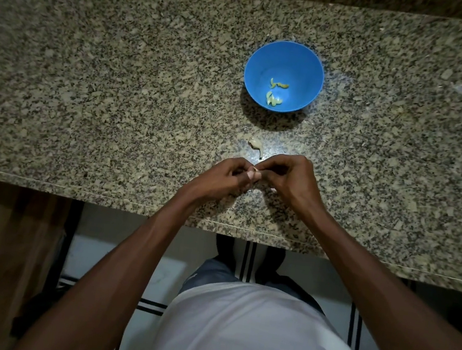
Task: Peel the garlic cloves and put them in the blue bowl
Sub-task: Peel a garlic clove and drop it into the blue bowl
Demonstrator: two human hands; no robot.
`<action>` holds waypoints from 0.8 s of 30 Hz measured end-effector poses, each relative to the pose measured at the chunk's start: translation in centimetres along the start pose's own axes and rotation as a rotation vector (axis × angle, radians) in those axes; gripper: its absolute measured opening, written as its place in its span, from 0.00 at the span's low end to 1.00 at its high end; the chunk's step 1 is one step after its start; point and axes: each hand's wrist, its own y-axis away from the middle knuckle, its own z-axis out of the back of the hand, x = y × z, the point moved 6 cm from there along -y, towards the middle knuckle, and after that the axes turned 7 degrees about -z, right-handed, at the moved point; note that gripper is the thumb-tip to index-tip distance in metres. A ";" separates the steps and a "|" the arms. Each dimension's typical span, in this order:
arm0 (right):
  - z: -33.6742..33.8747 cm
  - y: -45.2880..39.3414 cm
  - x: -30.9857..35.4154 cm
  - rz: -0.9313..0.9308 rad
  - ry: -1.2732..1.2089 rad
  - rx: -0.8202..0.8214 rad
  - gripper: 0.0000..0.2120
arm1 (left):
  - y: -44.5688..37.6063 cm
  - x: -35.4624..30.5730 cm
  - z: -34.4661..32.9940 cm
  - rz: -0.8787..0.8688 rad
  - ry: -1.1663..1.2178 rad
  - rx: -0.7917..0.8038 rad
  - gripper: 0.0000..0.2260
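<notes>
Both hands meet above the near part of a speckled granite countertop (pixel 120 70): left hand (pixel 223 175) and right hand (pixel 289 177), fingertips curled inward, pinching a small pale garlic clove (pixel 254 172) between them. Just beyond the fingertips lies a pale papery scrap of garlic skin (pixel 256 145). Farther out stands a round blue plastic bowl (pixel 256 68) holding several yellowish peeled garlic cloves (pixel 275 92).

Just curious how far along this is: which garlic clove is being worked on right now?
The clove pinched between the left hand and right hand. The others lie in the bowl; a scrap lies on the counter.
</notes>
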 end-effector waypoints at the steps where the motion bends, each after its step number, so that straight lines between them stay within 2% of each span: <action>1: 0.1 -0.1 -0.1 -0.003 -0.002 0.009 0.07 | 0.0 0.0 -0.1 0.002 0.029 -0.001 0.13; 5: 0.5 -0.4 -1.6 -0.103 -0.133 0.010 0.06 | 0.3 -0.5 0.6 -0.024 0.177 -0.136 0.07; 10: 0.3 -0.6 -2.7 -0.191 -0.372 0.051 0.08 | 0.6 -0.3 2.0 -0.093 0.006 -0.281 0.04; 12: 0.1 -0.5 -2.6 -0.209 -0.426 0.086 0.10 | 0.6 0.0 2.1 -0.106 -0.060 -0.313 0.06; 17: -0.1 -0.4 -2.6 -0.234 -0.523 0.107 0.10 | 1.0 0.3 1.9 -0.115 -0.080 -0.422 0.05; 24: 0.1 -0.2 -2.5 -0.276 -0.539 0.076 0.08 | 1.0 0.8 1.4 -0.107 -0.009 -0.453 0.05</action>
